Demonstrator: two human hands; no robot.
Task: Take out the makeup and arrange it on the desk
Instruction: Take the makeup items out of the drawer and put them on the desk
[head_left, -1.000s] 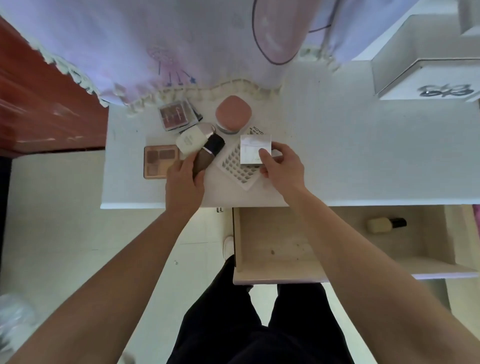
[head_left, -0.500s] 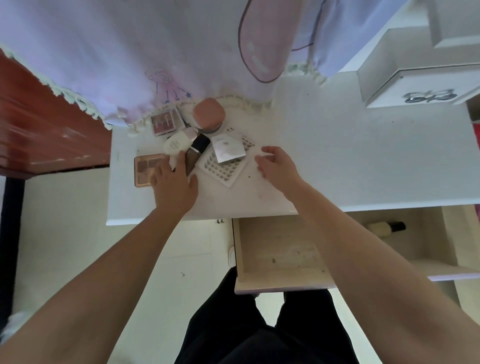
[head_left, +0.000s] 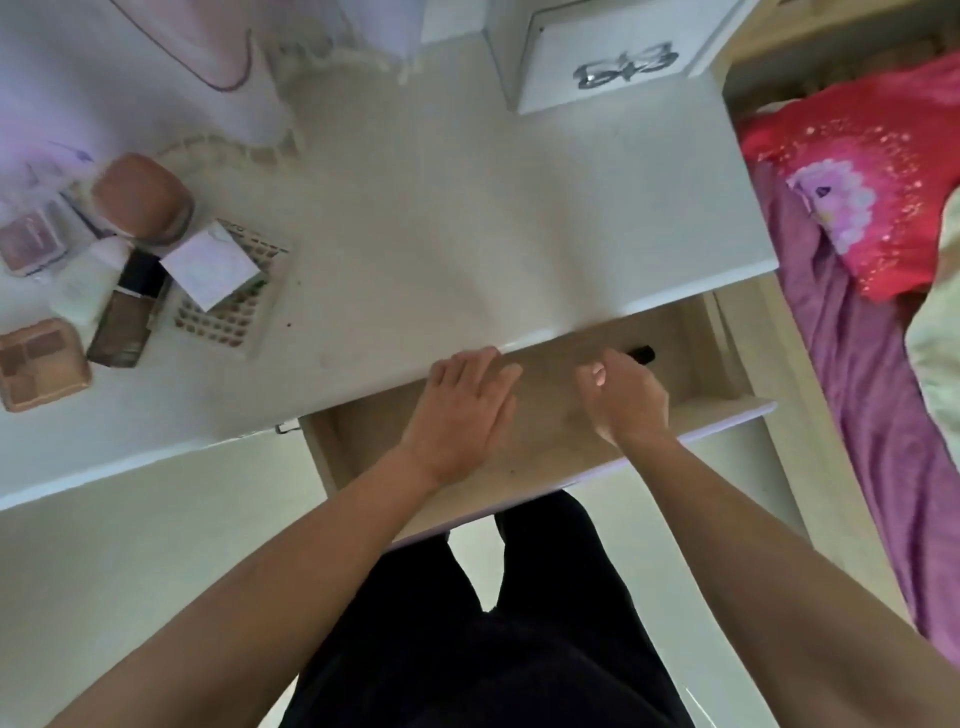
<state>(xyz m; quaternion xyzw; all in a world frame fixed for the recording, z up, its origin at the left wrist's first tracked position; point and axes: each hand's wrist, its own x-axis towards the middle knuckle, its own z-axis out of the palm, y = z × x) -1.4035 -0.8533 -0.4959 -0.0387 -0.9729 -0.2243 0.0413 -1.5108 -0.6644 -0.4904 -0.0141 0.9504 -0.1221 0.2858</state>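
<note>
Several makeup items lie grouped at the desk's left end: a pink compact (head_left: 140, 197), a blush palette (head_left: 31, 241), a white tube (head_left: 85, 286), a brown foundation bottle (head_left: 127, 317), a white square compact (head_left: 210, 265) lying on a lattice-patterned case (head_left: 228, 312), and an eyeshadow palette (head_left: 39, 364). The wooden drawer (head_left: 519, 478) under the desk stands open. My left hand (head_left: 462, 400) hovers flat over it, fingers straight. My right hand (head_left: 626, 397) curls round a bottle (head_left: 642, 355) in the drawer's far right part; only its black cap shows.
A white box with a silver bow (head_left: 618, 52) stands at the back of the white desk (head_left: 467, 234). A lilac fringed cloth (head_left: 156, 62) hangs over the back left. To the right is a bed with a red pillow (head_left: 872, 171) and a purple sheet (head_left: 872, 415).
Both hands have left the makeup group on the desk and moved right and down to the open drawer. The right hand now closes over the bottle there. The view has swung right.
</note>
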